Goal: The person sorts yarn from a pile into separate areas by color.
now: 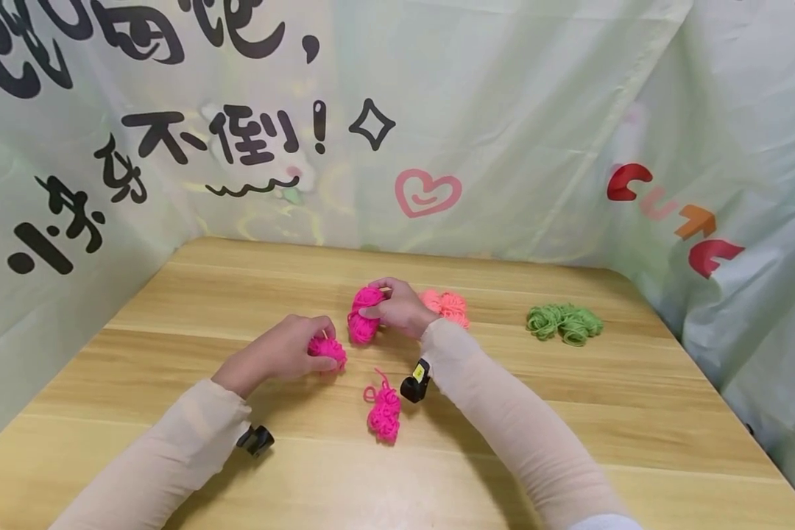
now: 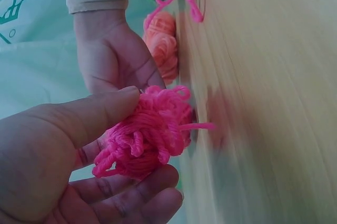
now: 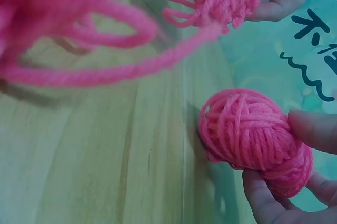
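My left hand point(image 1: 290, 347) pinches a small bundle of pink yarn point(image 2: 147, 132) between thumb and fingers, loops sticking out of it. Farther back, the right hand point(image 1: 400, 305) grips a larger, smoother pink yarn ball point(image 3: 250, 129), which is wound tightly and seems to touch the table. A third pink yarn clump point(image 1: 384, 414) lies on the wood in front of the hands, with a loose loop and tail at its top. In the right wrist view this near clump is blurred and its strand passes across the picture.
Behind my right wrist lies a coral yarn bundle point(image 1: 449, 305), partly covered. A green yarn bundle point(image 1: 564, 324) sits at the right of the wooden table point(image 1: 271, 471). Printed cloth point(image 1: 517, 147) hangs around the back and sides. Small black cameras point(image 1: 415, 381) are on both wrists.
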`<state>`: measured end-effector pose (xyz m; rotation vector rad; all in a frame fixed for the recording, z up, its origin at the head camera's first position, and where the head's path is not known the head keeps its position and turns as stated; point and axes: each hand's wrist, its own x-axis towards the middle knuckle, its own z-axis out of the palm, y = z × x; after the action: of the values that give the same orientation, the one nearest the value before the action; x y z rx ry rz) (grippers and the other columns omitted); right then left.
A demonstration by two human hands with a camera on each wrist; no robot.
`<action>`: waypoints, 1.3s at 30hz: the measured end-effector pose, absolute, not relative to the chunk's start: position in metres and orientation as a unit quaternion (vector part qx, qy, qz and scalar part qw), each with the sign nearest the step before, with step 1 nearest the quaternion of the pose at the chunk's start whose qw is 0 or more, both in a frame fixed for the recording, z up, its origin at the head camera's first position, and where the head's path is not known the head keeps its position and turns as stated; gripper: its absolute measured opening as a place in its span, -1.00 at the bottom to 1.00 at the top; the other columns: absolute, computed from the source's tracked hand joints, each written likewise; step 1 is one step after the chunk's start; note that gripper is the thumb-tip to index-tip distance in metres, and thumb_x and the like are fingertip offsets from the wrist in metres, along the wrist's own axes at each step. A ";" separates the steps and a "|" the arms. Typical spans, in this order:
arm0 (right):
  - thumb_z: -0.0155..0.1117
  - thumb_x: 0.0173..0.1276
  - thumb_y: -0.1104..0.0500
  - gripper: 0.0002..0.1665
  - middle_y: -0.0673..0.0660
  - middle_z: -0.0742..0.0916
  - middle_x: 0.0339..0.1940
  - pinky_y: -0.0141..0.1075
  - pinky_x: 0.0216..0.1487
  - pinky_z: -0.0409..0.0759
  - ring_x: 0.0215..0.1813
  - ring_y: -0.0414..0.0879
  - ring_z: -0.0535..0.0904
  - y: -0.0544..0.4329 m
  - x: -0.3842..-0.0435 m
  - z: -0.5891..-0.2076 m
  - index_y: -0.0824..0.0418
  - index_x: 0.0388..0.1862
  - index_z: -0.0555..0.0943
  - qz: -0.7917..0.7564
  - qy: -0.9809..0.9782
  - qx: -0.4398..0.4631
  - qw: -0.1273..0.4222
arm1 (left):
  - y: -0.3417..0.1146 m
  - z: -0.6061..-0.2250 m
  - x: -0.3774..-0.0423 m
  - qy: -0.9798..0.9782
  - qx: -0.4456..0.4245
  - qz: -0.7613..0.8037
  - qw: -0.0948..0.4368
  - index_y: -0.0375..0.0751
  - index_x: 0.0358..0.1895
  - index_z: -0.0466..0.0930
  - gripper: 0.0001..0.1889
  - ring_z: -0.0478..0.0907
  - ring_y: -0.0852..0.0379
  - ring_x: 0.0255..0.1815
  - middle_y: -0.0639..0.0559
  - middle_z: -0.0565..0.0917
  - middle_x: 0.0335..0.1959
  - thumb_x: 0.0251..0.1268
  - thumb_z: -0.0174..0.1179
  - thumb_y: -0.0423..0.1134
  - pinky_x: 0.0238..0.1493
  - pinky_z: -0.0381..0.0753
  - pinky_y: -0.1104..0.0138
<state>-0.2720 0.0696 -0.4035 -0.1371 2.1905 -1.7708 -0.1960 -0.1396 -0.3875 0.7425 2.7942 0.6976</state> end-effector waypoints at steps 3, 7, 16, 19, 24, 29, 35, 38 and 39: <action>0.36 0.21 0.42 -0.41 0.24 0.59 -0.06 -0.33 -0.26 0.58 -0.17 -0.03 0.57 0.068 -0.272 -0.405 0.30 0.21 0.41 -0.614 0.774 -0.045 0.149 | -0.139 -0.388 -0.195 0.936 0.248 0.235 0.086 -0.12 -0.17 0.50 -0.70 0.45 0.12 -0.39 0.09 0.55 -0.42 0.15 0.41 -0.13 -0.34 0.48 0.27; 0.36 0.21 0.40 -0.40 0.24 0.59 -0.03 -0.31 -0.22 0.60 -0.11 -0.01 0.58 0.067 -0.274 -0.405 0.28 0.23 0.42 -0.604 0.784 -0.044 0.137 | -0.140 -0.388 -0.197 0.937 0.243 0.239 0.083 -0.12 -0.16 0.50 -0.68 0.47 0.12 -0.38 0.09 0.56 -0.41 0.14 0.41 -0.12 -0.33 0.50 0.27; 0.38 0.21 0.37 -0.40 0.24 0.58 0.03 -0.28 -0.22 0.63 -0.04 0.03 0.59 0.063 -0.277 -0.409 0.26 0.24 0.44 -0.582 0.805 -0.041 0.109 | -0.143 -0.387 -0.205 0.936 0.242 0.243 0.078 -0.12 -0.16 0.50 -0.69 0.49 0.10 -0.35 0.07 0.59 -0.37 0.16 0.40 -0.10 -0.30 0.52 0.24; 0.39 0.22 0.36 -0.41 0.23 0.58 0.03 -0.27 -0.21 0.64 -0.04 0.03 0.58 0.062 -0.277 -0.410 0.26 0.23 0.45 -0.570 0.814 -0.044 0.099 | -0.144 -0.386 -0.208 0.938 0.233 0.243 0.081 -0.12 -0.14 0.50 -0.68 0.51 0.08 -0.29 0.04 0.60 -0.31 0.16 0.40 -0.09 -0.24 0.53 0.21; 0.37 0.22 0.38 -0.43 0.24 0.57 0.03 -0.28 -0.19 0.63 -0.04 0.02 0.58 0.061 -0.278 -0.409 0.27 0.21 0.44 -0.567 0.817 -0.050 0.093 | -0.146 -0.384 -0.217 0.944 0.223 0.233 0.072 -0.15 -0.10 0.51 -0.65 0.51 0.03 -0.23 -0.01 0.60 -0.25 0.16 0.40 -0.10 -0.18 0.53 0.17; 0.38 0.22 0.37 -0.41 0.25 0.56 0.05 -0.29 -0.20 0.63 -0.04 0.03 0.58 0.059 -0.279 -0.410 0.26 0.23 0.44 -0.560 0.822 -0.049 0.089 | -0.150 -0.382 -0.224 0.947 0.217 0.228 0.072 -0.19 -0.09 0.51 -0.65 0.54 -0.01 -0.16 -0.07 0.62 -0.19 0.17 0.40 -0.13 -0.12 0.54 0.13; 0.39 0.22 0.36 -0.40 0.27 0.53 0.12 -0.26 -0.21 0.64 0.00 0.06 0.57 0.058 -0.280 -0.411 0.24 0.24 0.44 -0.560 0.823 -0.046 0.082 | -0.152 -0.381 -0.231 0.949 0.211 0.226 0.060 -0.21 -0.08 0.51 -0.65 0.55 -0.03 -0.15 -0.09 0.63 -0.20 0.18 0.39 -0.14 -0.11 0.54 0.12; 0.38 0.23 0.36 -0.41 0.27 0.53 0.14 -0.25 -0.23 0.65 0.01 0.08 0.58 0.058 -0.279 -0.412 0.22 0.24 0.44 -0.561 0.823 -0.048 0.079 | -0.153 -0.383 -0.234 0.948 0.210 0.232 0.057 -0.23 -0.05 0.51 -0.64 0.56 -0.05 -0.13 -0.12 0.64 -0.17 0.18 0.39 -0.16 -0.09 0.55 0.11; 0.37 0.24 0.36 -0.42 0.27 0.53 0.14 -0.26 -0.24 0.65 0.01 0.08 0.58 0.058 -0.279 -0.412 0.22 0.24 0.44 -0.558 0.825 -0.049 0.078 | -0.153 -0.384 -0.235 0.948 0.210 0.234 0.055 -0.24 -0.05 0.50 -0.63 0.56 -0.06 -0.11 -0.14 0.64 -0.14 0.18 0.39 -0.17 -0.07 0.55 0.10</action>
<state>-0.2792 0.0577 -0.4120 -0.1481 2.4696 -1.6723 -0.2353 -0.1535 -0.3836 0.6373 2.8772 0.7101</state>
